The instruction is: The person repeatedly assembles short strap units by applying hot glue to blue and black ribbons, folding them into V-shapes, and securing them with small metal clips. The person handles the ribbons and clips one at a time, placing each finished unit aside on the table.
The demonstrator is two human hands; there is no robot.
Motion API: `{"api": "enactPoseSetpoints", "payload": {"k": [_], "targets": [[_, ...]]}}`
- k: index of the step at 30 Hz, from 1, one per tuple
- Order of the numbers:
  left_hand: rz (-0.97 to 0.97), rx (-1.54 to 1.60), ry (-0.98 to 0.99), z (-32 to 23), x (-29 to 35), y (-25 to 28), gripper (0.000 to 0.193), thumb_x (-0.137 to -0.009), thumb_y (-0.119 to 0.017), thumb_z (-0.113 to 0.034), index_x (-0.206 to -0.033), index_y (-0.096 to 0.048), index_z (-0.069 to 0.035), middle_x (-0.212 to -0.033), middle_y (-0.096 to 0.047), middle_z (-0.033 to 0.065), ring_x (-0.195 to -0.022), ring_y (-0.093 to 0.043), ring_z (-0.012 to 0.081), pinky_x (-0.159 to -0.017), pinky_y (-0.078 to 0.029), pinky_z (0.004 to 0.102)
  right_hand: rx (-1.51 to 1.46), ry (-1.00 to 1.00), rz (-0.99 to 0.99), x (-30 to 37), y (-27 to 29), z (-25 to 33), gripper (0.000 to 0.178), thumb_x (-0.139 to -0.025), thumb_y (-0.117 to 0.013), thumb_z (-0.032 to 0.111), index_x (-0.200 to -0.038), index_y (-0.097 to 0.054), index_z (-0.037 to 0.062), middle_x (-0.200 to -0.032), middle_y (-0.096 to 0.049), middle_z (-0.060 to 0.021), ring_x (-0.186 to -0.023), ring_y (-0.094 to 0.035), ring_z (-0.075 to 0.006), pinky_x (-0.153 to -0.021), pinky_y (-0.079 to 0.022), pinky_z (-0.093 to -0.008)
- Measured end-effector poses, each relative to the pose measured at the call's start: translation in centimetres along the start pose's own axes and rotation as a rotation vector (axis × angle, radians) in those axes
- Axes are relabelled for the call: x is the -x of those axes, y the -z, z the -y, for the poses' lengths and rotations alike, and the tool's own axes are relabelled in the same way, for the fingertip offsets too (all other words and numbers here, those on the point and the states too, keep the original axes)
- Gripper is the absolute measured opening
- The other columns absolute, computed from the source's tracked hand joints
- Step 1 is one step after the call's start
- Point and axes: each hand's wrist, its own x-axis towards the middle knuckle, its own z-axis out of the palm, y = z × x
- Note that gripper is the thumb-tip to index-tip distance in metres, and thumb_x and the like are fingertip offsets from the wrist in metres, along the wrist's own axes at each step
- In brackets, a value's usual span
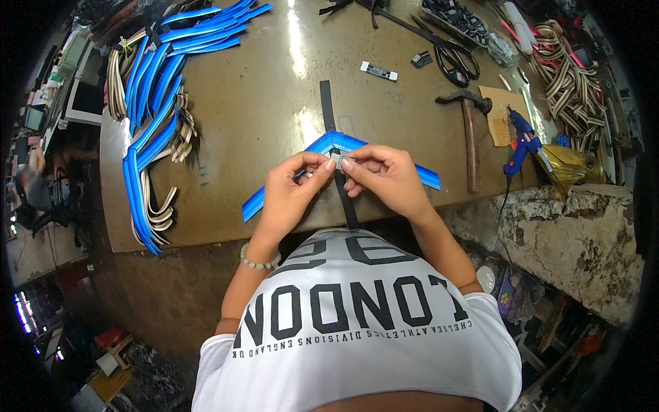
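My left hand [290, 192] and my right hand [390, 180] meet near the table's front edge. Between their thumbs and fingertips they pinch a small whitish-grey rectangular tag [336, 159], partly hidden by the fingers. Just beyond and under the hands lies a blue strap [429, 177], bent into a wide V whose point faces away from me. A black strap [327, 103] runs lengthwise through the middle, passing below the tag toward my body. Whether the tag touches the straps cannot be made out.
Bundled blue and cream straps [147, 110] lie at the left. A hammer [470, 130], a blue glue gun [523, 144] on cardboard and scissors [458, 58] are at the right. A small white-and-black pack [379, 71] lies farther back. A tray of black buckles [456, 20] stands behind.
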Motion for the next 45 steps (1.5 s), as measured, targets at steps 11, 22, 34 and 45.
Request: {"api": "enactPoseSetpoints", "payload": {"k": [11, 22, 34, 45], "targets": [[-0.144, -0.540, -0.127, -0.3, -3.8, -1.1, 0.028, -0.089, -0.069, -0.023, -0.086, -0.069, 0.004, -0.073, -0.067, 0.0175, -0.062, -0.063, 0.0298, -0.060, -0.049, 0.0388, 0.513, -0.118, -0.087, -4.7, 1.3, 0.6, 0.025, -0.086, -0.073, 0.022, -0.079, -0.064, -0.0008, -0.056, -0.059, -0.0046, -0.044, -0.056, -0.0112, -0.043, -0.043, -0.0291], [-0.173, -0.540, -0.110, 0.3, -4.9, -0.3, 0.028, -0.086, -0.075, -0.023, -0.094, -0.060, 0.000, -0.064, -0.058, 0.0055, -0.057, -0.051, 0.0126, -0.055, -0.042, 0.0290, 0.530, -0.131, -0.092, -5.2, 1.5, 0.7, 0.029, -0.084, -0.075, 0.023, -0.074, -0.062, -0.0013, -0.055, -0.058, -0.0044, -0.042, -0.054, -0.0113, -0.039, -0.042, -0.0279], [0.010, -0.511, -0.442, 0.8, -2.7, 0.6, 0.020, -0.076, -0.077, -0.007, -0.093, -0.067, -0.005, -0.085, -0.061, 0.0076, -0.073, -0.058, 0.0202, -0.066, -0.049, 0.0314, 0.510, -0.124, -0.071, -5.4, 1.7, -0.1, 0.027, -0.086, -0.075, 0.020, -0.077, -0.061, -0.0012, -0.056, -0.054, 0.0007, -0.040, -0.048, -0.0070, -0.037, -0.037, -0.0242], [-0.177, -0.373, -0.124, 0.9, -4.9, -0.4, 0.022, -0.075, -0.081, -0.010, -0.087, -0.067, 0.001, -0.070, -0.060, 0.0016, -0.063, -0.051, 0.0077, -0.058, -0.043, 0.0245, 0.891, 0.143, -0.150, -4.3, 1.4, 1.1, 0.030, -0.077, -0.080, 0.021, -0.084, -0.063, -0.0016, -0.060, -0.060, -0.0081, -0.057, -0.062, -0.0176, -0.052, -0.046, -0.0327]]}}
